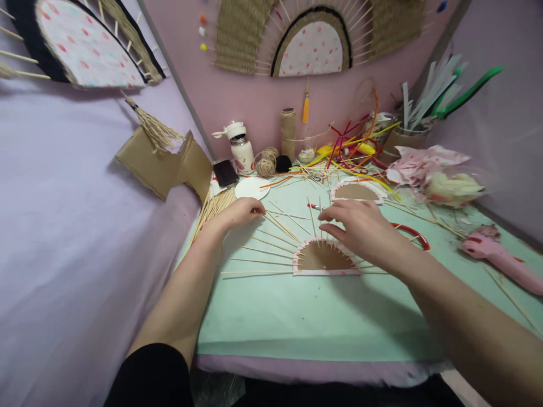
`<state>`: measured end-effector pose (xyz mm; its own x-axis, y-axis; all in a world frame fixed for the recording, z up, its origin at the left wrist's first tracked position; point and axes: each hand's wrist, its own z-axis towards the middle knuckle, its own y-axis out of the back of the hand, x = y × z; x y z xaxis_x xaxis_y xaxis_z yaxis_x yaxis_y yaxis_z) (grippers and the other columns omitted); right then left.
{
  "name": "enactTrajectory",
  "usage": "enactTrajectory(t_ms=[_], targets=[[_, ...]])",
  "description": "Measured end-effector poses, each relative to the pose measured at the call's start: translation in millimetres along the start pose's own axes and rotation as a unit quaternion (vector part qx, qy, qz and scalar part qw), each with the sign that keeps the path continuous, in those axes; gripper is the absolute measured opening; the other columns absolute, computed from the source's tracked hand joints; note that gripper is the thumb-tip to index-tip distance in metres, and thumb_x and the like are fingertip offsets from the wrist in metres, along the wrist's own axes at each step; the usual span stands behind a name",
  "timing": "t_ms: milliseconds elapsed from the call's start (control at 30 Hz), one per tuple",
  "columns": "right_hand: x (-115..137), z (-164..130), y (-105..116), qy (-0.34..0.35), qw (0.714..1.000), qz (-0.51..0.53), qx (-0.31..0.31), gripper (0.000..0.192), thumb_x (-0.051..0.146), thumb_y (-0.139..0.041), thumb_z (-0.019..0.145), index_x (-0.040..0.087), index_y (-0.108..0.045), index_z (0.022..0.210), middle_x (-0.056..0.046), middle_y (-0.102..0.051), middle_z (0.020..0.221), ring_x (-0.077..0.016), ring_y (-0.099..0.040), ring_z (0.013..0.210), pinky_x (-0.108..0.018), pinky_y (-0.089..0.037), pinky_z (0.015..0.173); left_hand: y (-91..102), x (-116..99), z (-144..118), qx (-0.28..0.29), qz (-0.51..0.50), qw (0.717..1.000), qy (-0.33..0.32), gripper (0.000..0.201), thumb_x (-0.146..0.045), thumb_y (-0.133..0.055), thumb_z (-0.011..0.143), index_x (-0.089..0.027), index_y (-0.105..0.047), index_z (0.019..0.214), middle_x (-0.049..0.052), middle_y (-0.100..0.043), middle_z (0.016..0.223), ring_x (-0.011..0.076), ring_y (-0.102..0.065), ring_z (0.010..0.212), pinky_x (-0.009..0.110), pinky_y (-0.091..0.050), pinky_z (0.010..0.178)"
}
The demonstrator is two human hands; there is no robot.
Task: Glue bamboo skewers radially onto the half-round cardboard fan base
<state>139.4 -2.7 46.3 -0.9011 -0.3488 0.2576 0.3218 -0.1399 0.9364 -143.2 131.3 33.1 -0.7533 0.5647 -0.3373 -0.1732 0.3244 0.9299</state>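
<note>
A half-round cardboard piece [326,257] with a pink-spotted fabric rim lies on the table, brown side up. Thin bamboo sticks [263,262] fan outward from its curved edge. Above its top, my right hand [358,226] has thumb and forefinger at a near-upright stick [320,206]; the palm hides the sticks to the right. My left hand [244,213] is closed at the upper left of the fan, its fingertips at the outer end of a stick [288,215]. Part of that grip is hidden.
Behind are a second half-round piece [358,192], a white disc [251,188], a bottle [242,152], twine balls [266,162] and tangled pipe cleaners [345,147]. Loose sticks [214,210] lie left. At right are red-handled scissors [413,234] and a pink glue gun [500,257].
</note>
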Motion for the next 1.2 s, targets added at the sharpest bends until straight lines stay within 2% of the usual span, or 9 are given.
enactTrajectory(t_ms=[67, 167, 300, 400, 600, 733, 833, 1000, 1200], targets=[[2.5, 25.4, 2.7, 0.001, 0.998, -0.046, 0.05, 0.013, 0.027, -0.062, 0.09, 0.022, -0.074, 0.091, -0.009, -0.074, 0.098, -0.0281, -0.065, 0.096, -0.04, -0.038, 0.08, -0.8, -1.4, 0.7, 0.002, 0.0, 1.0, 0.0, 0.029, -0.029, -0.058, 0.08, -0.017, -0.075, 0.1, 0.007, -0.076, 0.105, 0.0209, -0.067, 0.095, 0.029, -0.051, 0.086], [9.5, 60.8, -12.3, -0.016, 0.986, -0.095, 0.135, 0.018, 0.021, -0.058, 0.09, 0.02, -0.076, 0.089, -0.012, -0.075, 0.101, -0.0283, -0.066, 0.096, -0.038, -0.04, 0.079, -0.6, -4.6, 1.0, 0.012, 0.008, 1.0, -0.001, 0.028, -0.027, -0.058, 0.081, -0.017, -0.075, 0.1, 0.006, -0.077, 0.103, 0.0199, -0.067, 0.092, 0.028, -0.05, 0.084], [16.8, 86.9, -44.6, -0.036, 0.981, -0.101, 0.162, 0.021, 0.017, -0.057, 0.088, 0.017, -0.078, 0.092, -0.017, -0.075, 0.1, -0.0275, -0.069, 0.093, -0.033, -0.044, 0.07, 0.0, -6.5, 0.9, 0.012, 0.01, 1.0, 0.002, 0.028, -0.027, -0.059, 0.081, -0.018, -0.075, 0.101, 0.006, -0.077, 0.103, 0.0195, -0.067, 0.09, 0.027, -0.049, 0.082], [18.1, 92.9, -57.0, -0.042, 0.98, -0.097, 0.168, 0.022, 0.017, -0.056, 0.087, 0.015, -0.078, 0.093, -0.02, -0.075, 0.098, -0.028, -0.07, 0.091, -0.032, -0.046, 0.069, 0.5, -5.6, 0.7, 0.003, 0.013, 1.0, 0.006, 0.031, -0.029, -0.06, 0.081, -0.018, -0.075, 0.106, 0.006, -0.076, 0.105, 0.0202, -0.067, 0.093, 0.026, -0.049, 0.081], [10.7, 83.2, -40.0, -0.08, 0.984, -0.075, 0.139, 0.022, 0.015, -0.056, 0.082, 0.017, -0.075, 0.092, -0.013, -0.076, 0.093, -0.0244, -0.069, 0.087, -0.029, -0.044, 0.067, 0.3, -6.7, 1.1, 0.005, 0.029, 1.0, -0.005, 0.035, -0.027, -0.056, 0.082, -0.017, -0.074, 0.11, 0.007, -0.075, 0.105, 0.0201, -0.066, 0.092, 0.027, -0.046, 0.081], [8.7, 55.7, -32.1, -0.144, 0.986, 0.046, 0.075, 0.03, 0.015, -0.057, 0.08, 0.019, -0.069, 0.107, -0.005, -0.076, 0.086, -0.019, -0.066, 0.076, -0.027, -0.042, 0.065, -3.6, -12.9, 1.9, 0.014, 0.031, 0.999, -0.005, 0.034, -0.027, -0.055, 0.083, -0.018, -0.073, 0.11, 0.006, -0.076, 0.104, 0.0192, -0.065, 0.09, 0.026, -0.045, 0.078], [10.8, 36.2, -38.8, -0.177, 0.978, 0.092, 0.066, 0.032, 0.015, -0.057, 0.08, 0.018, -0.066, 0.11, -0.004, -0.075, 0.081, -0.0186, -0.064, 0.073, -0.027, -0.039, 0.063, -7.2, -17.8, 2.1, 0.026, 0.028, 0.999, 0.0, 0.035, -0.028, -0.054, 0.084, -0.018, -0.073, 0.111, 0.006, -0.076, 0.105, 0.0181, -0.066, 0.09, 0.024, -0.045, 0.077], [14.3, 24.2, -51.4, -0.176, 0.976, 0.094, 0.09, 0.035, 0.018, -0.055, 0.085, 0.016, -0.06, 0.119, -0.004, -0.072, 0.073, -0.0192, -0.065, 0.074, -0.026, -0.038, 0.064, -8.6, -19.0, 2.0, 0.042, 0.032, 0.999, 0.001, 0.034, -0.028, -0.054, 0.084, -0.019, -0.072, 0.112, 0.005, -0.076, 0.106, 0.0171, -0.066, 0.092, 0.023, -0.045, 0.078], [16.6, 26.5, -52.8, -0.166, 0.98, 0.028, 0.102, 0.034, 0.018, -0.053, 0.087, 0.015, -0.061, 0.121, -0.011, -0.074, 0.091, -0.0243, -0.066, 0.086, -0.029, -0.037, 0.067, -10.8, -21.8, 2.8, 0.038, 0.046, 0.998, -0.006, 0.031, -0.026, -0.054, 0.086, -0.019, -0.072, 0.111, 0.005, -0.076, 0.105, 0.0171, -0.066, 0.091, 0.024, -0.046, 0.079]])
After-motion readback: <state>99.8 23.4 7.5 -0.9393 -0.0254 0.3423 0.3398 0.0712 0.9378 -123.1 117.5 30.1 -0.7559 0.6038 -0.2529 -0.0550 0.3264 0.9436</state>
